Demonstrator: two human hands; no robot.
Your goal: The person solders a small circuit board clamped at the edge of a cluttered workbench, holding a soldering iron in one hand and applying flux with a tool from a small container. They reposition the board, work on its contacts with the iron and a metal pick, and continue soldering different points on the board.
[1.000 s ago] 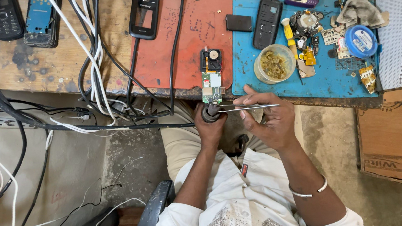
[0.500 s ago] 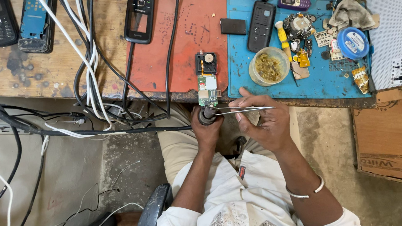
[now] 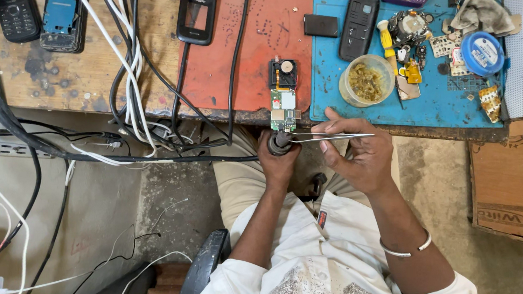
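- The left hand [image 3: 279, 161] is closed in a fist round a dark, round-headed tool handle [image 3: 279, 143], most likely a hot-air or soldering handpiece, whose cable [image 3: 147, 158] runs off toward nine o'clock; its head sits just at the bench edge.
- The right hand [image 3: 361, 156] has thumb and fingers pinched together on a pair of thin metal tweezers [image 3: 331, 136], which lie almost level, tips pointing to nine o'clock and ending beside the tool head.
- At twelve o'clock from the tool head, just beside it, lies a small phone circuit board [image 3: 283, 103], green with metal shields and a black round part at its far end, resting on the red mat [image 3: 252, 45].
- Judged from this, the work in hand is rework on the board's near end: heat from the left, tweezers ready to lift or seat a tiny part.
- The next move calls for a steady, short reach of the tweezer tips toward twelve o'clock and fine, light pressure; the part itself is too small to make out.
- At two o'clock on the blue mat [image 3: 449, 100] stand a clear tub of brownish bits [image 3: 367, 81], a black phone shell [image 3: 358, 26] and a round blue tin [image 3: 482, 53].
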